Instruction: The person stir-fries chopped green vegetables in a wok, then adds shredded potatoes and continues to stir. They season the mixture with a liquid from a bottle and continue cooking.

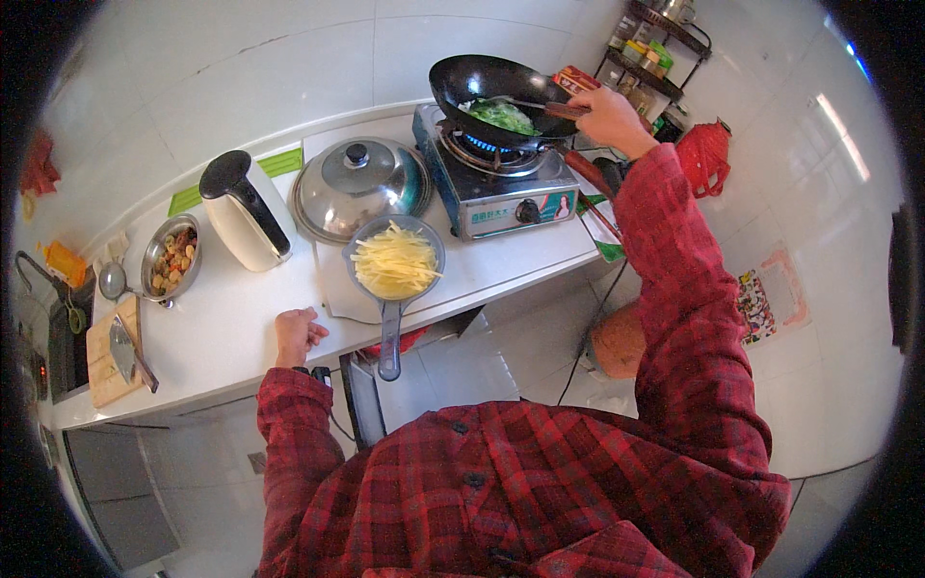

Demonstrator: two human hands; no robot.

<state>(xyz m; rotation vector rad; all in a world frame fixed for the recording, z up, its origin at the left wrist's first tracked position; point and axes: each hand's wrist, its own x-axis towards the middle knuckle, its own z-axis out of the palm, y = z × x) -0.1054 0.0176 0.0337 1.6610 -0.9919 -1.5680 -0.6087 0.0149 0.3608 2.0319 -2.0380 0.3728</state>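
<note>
My right hand (614,119) grips the wooden handle of a metal cooking utensil (564,110), whose far end reaches into a black wok (462,76). Chopped green vegetables (502,115) lie in the wok, over the blue flame of a portable gas stove (517,206). My left hand (298,336) rests at the front edge of the white counter (238,311), fingers loosely curled; whether they hold anything cannot be told. To its right, a clear plastic strainer or scoop (391,347) with a long handle holds pale yellow cut strips (397,261).
A domed steel lid (340,188) and a white kettle (242,217) stand left of the stove. Farther left are a steel bowl of mixed food (153,264), a ladle (113,280) and a cleaver (124,350) on a wooden cutting board (101,368). A spice rack (643,68) stands back right.
</note>
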